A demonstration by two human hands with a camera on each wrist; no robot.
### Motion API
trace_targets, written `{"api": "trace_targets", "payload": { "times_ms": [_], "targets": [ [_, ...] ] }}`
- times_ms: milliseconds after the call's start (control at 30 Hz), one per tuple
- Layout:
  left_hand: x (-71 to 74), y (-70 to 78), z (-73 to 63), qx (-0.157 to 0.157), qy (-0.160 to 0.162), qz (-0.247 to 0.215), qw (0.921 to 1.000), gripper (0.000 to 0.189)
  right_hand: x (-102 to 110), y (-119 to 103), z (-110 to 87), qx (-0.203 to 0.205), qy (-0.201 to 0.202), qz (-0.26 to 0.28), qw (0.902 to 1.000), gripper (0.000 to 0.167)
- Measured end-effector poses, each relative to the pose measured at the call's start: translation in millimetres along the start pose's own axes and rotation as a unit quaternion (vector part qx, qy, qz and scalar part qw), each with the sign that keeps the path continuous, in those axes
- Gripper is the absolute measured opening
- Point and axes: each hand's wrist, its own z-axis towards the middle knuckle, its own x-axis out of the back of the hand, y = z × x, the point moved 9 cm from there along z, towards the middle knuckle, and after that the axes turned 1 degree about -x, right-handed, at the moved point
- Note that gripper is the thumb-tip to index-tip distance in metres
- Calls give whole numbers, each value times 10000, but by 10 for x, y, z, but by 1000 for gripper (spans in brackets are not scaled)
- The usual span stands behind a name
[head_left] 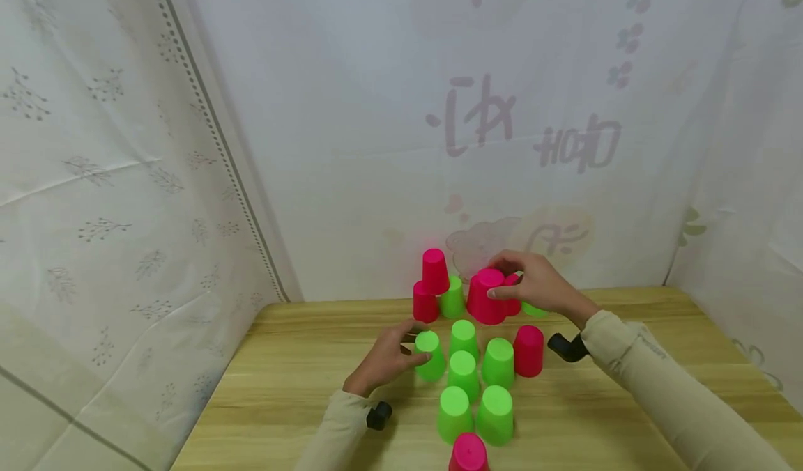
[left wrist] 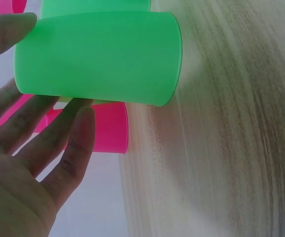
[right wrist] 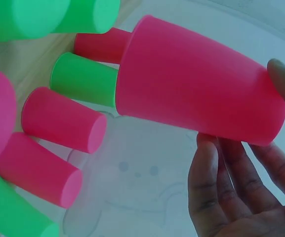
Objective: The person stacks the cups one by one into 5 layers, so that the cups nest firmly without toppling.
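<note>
Right hand point(head_left: 538, 284): pinching 1 red cup point(head_left: 484, 304), by rear cups point(head_left: 452, 299). Left hand point(head_left: 384, 355): thumb and fingers about 1 green cup point(head_left: 430, 361). Step, apparently: positioning red; next calls for steady alignment, gentle release.

The green cups point(head_left: 463, 372) and pink cups point(head_left: 529, 351) at the table point(head_left: 301, 359) look like smooth, rather matt plastic. The table seems wooden, with streaked grain. Behind the table, the sheet point(head_left: 351, 109) looks like lightly creased cloth.

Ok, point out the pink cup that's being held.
The pink cup gripped by the right hand; neither hand grips any of the other pink cups.
</note>
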Motion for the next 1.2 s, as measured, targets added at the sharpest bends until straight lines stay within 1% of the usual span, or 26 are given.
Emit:
{"api": "trace_targets", "payload": {
  "times_ms": [167, 267, 400, 533, 700, 900, 1067, 1200],
  "targets": [
    [-2, 6, -14, -6, 24, -53, 10000, 45, -23, 5, 178, -190, 141, 5, 9997, 44],
    [-7, -7, -28, 25, 27, -89, 10000, 48, -43, 39, 308, -447, 257, 101, 9986, 43],
    [-5, -38, -41, 43, 66, -91, 9999, 49, -107, 171, 480, -771, 416, 303, 9957, 42],
    [-13, -50, -47, 5, 63, -165, 9998, 49, -184, 332, 610, -931, 569, 482, 9929, 44],
    [-33, -54, -51, 32, 24, -259, 9997, 49, -225, 415, 681, -1014, 817, 455, 9904, 47],
    [-34, -63, -45, 54, 35, -184, 9998, 49, -271, 424, 752, -1009, 1081, 537, 9875, 42],
    [-36, -61, -46, 56, 52, -196, 9998, 50, -305, 437, 781, -1055, 1109, 530, 9868, 43],
    [-31, -65, -52, 107, 57, -81, 9999, 49, -317, 439, 791, -1115, 1108, 497, 9863, 46]
  ]
}}
